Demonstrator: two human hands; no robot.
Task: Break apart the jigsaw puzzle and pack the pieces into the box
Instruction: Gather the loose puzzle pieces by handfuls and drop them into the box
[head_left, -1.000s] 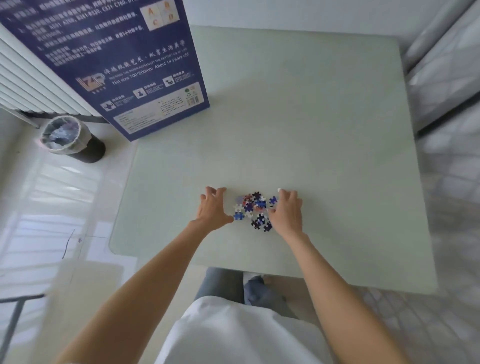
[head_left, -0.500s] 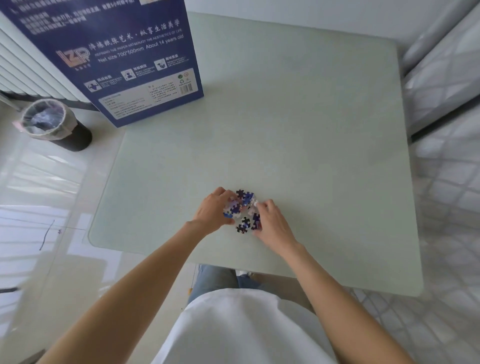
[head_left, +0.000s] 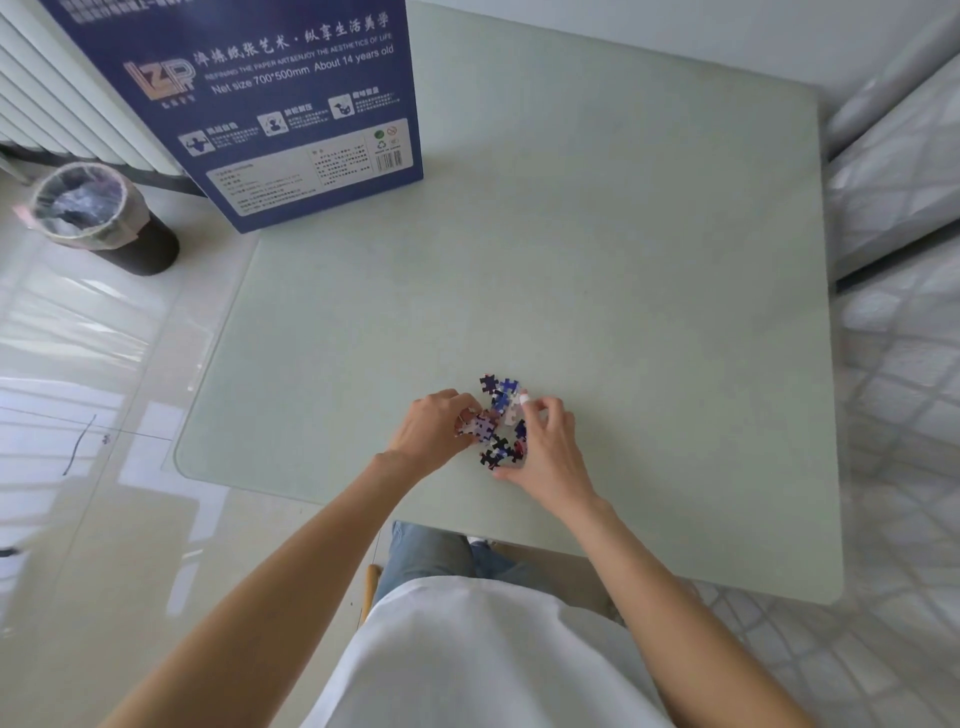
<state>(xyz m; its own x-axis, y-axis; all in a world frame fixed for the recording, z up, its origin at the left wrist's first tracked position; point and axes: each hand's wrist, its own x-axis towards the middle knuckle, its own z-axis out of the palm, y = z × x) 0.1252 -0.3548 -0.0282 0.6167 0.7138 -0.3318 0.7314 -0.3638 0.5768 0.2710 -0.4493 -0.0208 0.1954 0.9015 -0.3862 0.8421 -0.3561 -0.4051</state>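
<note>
Both hands cup the pieces on the bench: left hand pinching some, right hand curled around others. Best scoop low, together.

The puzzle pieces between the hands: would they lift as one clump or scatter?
The puzzle pieces look thin, small and mostly loose, so they would probably scatter. They likely weigh little and slide easily on the smooth table. The left hand and right hand cup them.
</note>
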